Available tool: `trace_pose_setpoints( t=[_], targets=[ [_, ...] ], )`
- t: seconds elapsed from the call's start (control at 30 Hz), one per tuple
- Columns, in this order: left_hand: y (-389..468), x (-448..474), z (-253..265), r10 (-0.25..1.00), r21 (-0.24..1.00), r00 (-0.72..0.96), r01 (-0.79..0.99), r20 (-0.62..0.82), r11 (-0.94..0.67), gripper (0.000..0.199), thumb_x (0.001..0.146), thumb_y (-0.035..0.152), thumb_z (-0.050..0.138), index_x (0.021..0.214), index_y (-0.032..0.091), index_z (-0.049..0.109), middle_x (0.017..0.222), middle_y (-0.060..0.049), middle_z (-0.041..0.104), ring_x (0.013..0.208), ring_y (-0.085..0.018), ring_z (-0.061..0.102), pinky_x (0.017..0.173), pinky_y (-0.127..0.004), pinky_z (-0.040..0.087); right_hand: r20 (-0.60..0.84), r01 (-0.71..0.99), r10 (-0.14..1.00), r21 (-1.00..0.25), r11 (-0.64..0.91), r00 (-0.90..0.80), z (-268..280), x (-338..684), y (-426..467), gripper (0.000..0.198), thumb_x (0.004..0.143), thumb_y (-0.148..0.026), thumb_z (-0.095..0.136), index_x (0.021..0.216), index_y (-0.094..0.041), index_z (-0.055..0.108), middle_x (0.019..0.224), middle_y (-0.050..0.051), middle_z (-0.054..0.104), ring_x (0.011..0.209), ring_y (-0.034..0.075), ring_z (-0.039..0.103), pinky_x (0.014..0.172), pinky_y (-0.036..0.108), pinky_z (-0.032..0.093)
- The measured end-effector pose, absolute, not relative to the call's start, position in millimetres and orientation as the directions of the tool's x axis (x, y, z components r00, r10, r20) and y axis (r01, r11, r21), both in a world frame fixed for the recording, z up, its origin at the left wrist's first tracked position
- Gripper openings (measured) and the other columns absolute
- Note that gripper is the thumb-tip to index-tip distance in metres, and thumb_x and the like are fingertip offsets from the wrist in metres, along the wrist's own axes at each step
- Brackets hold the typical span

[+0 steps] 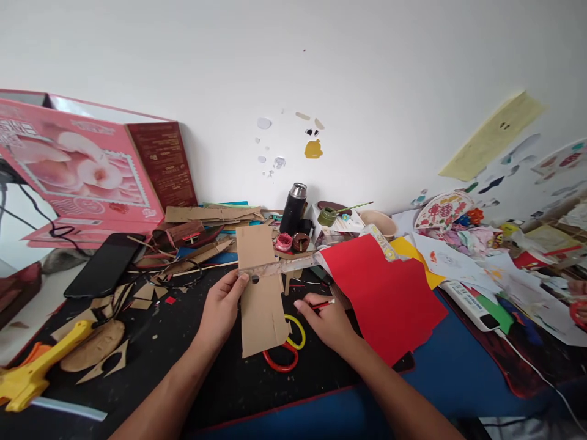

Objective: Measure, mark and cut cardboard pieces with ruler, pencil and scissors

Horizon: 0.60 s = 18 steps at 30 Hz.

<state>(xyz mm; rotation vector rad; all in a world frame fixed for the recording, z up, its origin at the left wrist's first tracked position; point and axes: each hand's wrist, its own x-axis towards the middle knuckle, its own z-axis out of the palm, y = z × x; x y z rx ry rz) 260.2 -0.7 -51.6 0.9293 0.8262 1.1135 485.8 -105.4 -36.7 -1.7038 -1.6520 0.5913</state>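
My left hand [224, 305] grips the left edge of a tall strip of brown cardboard [261, 315], thumb on its front. A band of clear tape [263, 269] crosses the strip, and a dark round spot lies just below the tape. My right hand [328, 318] is closed around a thin red-and-dark pencil [323, 304], to the right of the cardboard and apart from it. Scissors with red and yellow handles [296, 342] lie on the black mat between my hands, their blades hidden by the cardboard. Right of my right hand lies red paper [385, 293].
Behind the cardboard stand a black flask [293, 211] and small paint jars [284, 242]. A phone [105, 263], cardboard scraps and a yellow glue gun [46, 363] lie left. At right are a white power strip [470, 305], papers and another person's hand [578, 290].
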Motion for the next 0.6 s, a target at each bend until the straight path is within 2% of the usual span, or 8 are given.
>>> trace_pose_setpoints(
  t=[0.07, 0.2, 0.23, 0.4, 0.6],
  targets=[
    [-1, 260, -51, 0.965, 0.929, 0.245, -0.325, -0.096, 0.175, 0.056, 0.074, 0.063, 0.089, 0.108, 0.019, 0.082, 0.107, -0.011, 0.085, 0.09, -0.03, 0.079, 0.081, -0.037, 0.062, 0.138, 0.598, 0.976, -0.801, 0.012, 0.166, -36, 485, -105, 0.046, 0.105, -0.05, 0.056, 0.068, -0.022, 0.063, 0.06, 0.001, 0.065, 0.058, 0.017, 0.06, 0.058, 0.028, 0.04],
    [0, 261, -48, 0.952, 0.942, 0.27, -0.256, -0.146, 0.217, 0.063, 0.069, 0.067, 0.089, 0.107, 0.018, 0.082, 0.102, -0.013, 0.085, 0.084, -0.032, 0.079, 0.075, -0.039, 0.062, 0.107, 0.352, 0.962, -0.936, 0.013, 0.25, -36, 477, -102, 0.053, 0.104, -0.065, 0.055, 0.074, -0.022, 0.065, 0.043, -0.007, 0.044, 0.037, 0.013, 0.043, 0.043, 0.025, 0.033],
    [0, 262, -48, 0.947, 0.945, 0.28, -0.236, -0.157, 0.226, 0.064, 0.068, 0.068, 0.089, 0.106, 0.017, 0.082, 0.102, -0.013, 0.085, 0.083, -0.032, 0.079, 0.074, -0.039, 0.062, 0.104, 0.292, 0.962, -0.956, 0.027, 0.252, -36, 473, -100, 0.054, 0.103, -0.067, 0.056, 0.075, -0.021, 0.066, 0.043, -0.007, 0.044, 0.035, 0.012, 0.041, 0.042, 0.024, 0.032],
    [0, 266, -50, 0.927, 0.961, 0.334, -0.153, -0.169, 0.23, 0.066, 0.07, 0.071, 0.086, 0.106, 0.016, 0.08, 0.104, -0.014, 0.085, 0.081, -0.032, 0.079, 0.072, -0.039, 0.062, 0.149, 0.144, 0.969, -0.982, 0.122, 0.196, -35, 450, -89, 0.053, 0.104, -0.065, 0.057, 0.083, -0.019, 0.072, 0.053, -0.004, 0.056, 0.037, 0.009, 0.048, 0.039, 0.021, 0.034],
    [2, 270, -55, 0.918, 0.976, 0.371, -0.101, -0.143, 0.193, 0.06, 0.077, 0.068, 0.082, 0.107, 0.017, 0.08, 0.102, -0.012, 0.085, 0.082, -0.029, 0.078, 0.072, -0.035, 0.061, 0.295, 0.086, 0.937, -0.955, 0.283, 0.186, -30, 436, -60, 0.041, 0.106, -0.054, 0.061, 0.088, -0.019, 0.072, 0.063, -0.002, 0.062, 0.044, 0.009, 0.056, 0.043, 0.02, 0.04]
  ],
)
